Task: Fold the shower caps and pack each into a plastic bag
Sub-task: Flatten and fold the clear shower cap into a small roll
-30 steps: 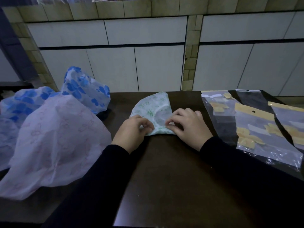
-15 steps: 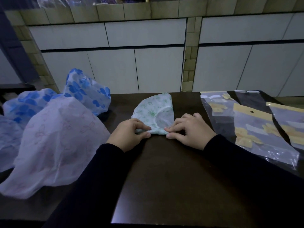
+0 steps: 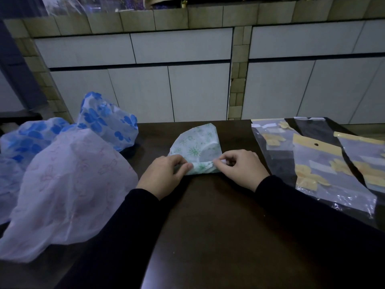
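Hands (image 3: 164, 174) (image 3: 239, 170) pinch green cap (image 3: 195, 147); pink cap (image 3: 70, 184) left, bags (image 3: 325, 163) right

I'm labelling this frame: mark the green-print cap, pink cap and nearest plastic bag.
green-print cap (image 3: 192, 146): head view, flat upper panel.
pink cap (image 3: 68, 184): head view, middle of dome.
nearest plastic bag (image 3: 325, 174): head view, clear middle.

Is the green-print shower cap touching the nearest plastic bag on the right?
Apart. The head view shows bare dark table between the green-print shower cap and the nearest plastic bag.
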{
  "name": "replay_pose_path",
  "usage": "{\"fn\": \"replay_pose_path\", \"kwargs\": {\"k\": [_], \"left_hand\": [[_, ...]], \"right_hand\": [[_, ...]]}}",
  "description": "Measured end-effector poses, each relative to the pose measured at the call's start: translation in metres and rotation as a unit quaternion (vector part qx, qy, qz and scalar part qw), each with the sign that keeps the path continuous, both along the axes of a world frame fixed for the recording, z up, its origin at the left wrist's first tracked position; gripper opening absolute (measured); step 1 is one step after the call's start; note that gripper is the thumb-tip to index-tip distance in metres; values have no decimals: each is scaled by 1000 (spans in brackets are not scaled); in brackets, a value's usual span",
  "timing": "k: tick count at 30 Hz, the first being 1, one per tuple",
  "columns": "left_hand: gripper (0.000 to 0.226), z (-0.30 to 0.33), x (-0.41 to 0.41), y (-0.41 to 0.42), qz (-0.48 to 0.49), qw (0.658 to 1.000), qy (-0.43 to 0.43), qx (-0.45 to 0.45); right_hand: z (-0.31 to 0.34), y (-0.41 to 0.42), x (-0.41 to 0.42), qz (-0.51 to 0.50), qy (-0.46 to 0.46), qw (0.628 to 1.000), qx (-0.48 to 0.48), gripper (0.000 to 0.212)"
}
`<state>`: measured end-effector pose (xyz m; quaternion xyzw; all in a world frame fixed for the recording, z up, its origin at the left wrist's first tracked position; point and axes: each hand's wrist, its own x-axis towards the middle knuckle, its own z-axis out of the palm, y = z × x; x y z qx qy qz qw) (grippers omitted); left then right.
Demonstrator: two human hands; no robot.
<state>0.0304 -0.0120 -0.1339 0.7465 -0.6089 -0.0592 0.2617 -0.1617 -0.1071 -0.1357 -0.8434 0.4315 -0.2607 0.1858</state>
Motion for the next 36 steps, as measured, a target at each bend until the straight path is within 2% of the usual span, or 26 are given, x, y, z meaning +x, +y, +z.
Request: {"fn": "replay_pose_path", "kwargs": {"k": [5, 10, 13, 15, 18, 21, 27, 32, 36], "left_hand": [[25, 2, -3, -2, 34, 999, 2, -19], [27, 2, -6, -4, 52, 997, -31, -51], [16, 3, -9, -3, 9, 990, -82, -111], [11, 2, -10, -3, -40, 991, -62, -108], [17, 1, -9, -4, -49, 996, -5, -72], [29, 0, -8, -5, -35, 999, 12, -33], [33, -2, -4, -2, -35, 999, 18, -17], [27, 1, -3, -1, -46, 998, -21, -36], [23, 4, -5, -5, -27, 999, 1, -37]], "right_hand": [[-1, 2, 2, -34, 36, 999, -8, 33], [-2, 3, 3, -55, 82, 990, -97, 31], [-1, 6, 1, -39, 75, 979, -184, 22], [1, 8, 1, -16, 103, 973, -207, 23], [4, 7, -2, 5, 162, 968, -191, 32], [5, 8, -6, 11, 197, 966, -169, 41], [8, 3, -8, 9, 187, 975, -117, 37], [8, 10, -2, -5, 204, 958, -199, 35], [7, 7, 4, -19, 209, 959, -192, 35]]}}
